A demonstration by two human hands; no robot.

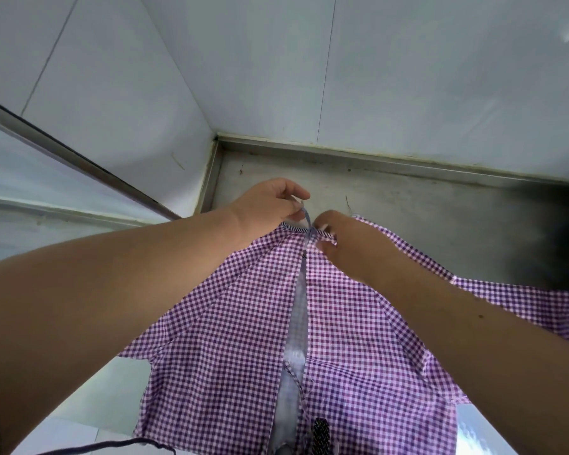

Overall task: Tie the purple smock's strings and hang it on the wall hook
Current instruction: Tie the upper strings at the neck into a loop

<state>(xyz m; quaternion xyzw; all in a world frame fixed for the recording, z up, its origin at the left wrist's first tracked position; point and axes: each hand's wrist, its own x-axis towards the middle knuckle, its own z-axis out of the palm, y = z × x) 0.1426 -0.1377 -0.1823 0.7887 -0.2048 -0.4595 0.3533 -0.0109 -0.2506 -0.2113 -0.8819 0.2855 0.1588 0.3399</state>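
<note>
White wall panels [276,60] meet in a corner above a worn steel counter [408,205], on which the purple gingham smock [230,339] is spread with its split back facing up. At the neckline, the left hand [270,205] is seen pinching one thin string [306,216] between thumb and forefinger, the string being drawn up toward eleven o'clock from the collar. Just beside it, at about four o'clock from the left hand, the right hand [352,241] is closed on the collar edge [326,236], where the strings cross; whether a second string is gripped there cannot be told. Both forearms are stretched over the smock, whose body runs from the hands toward six o'clock, nearly to the bottom edge of the view. A pale opening [296,323] is left down the middle of the cloth. One sleeve [523,300] is extended toward three o'clock. A dark cord [138,442] is visible at seven o'clock.
</note>
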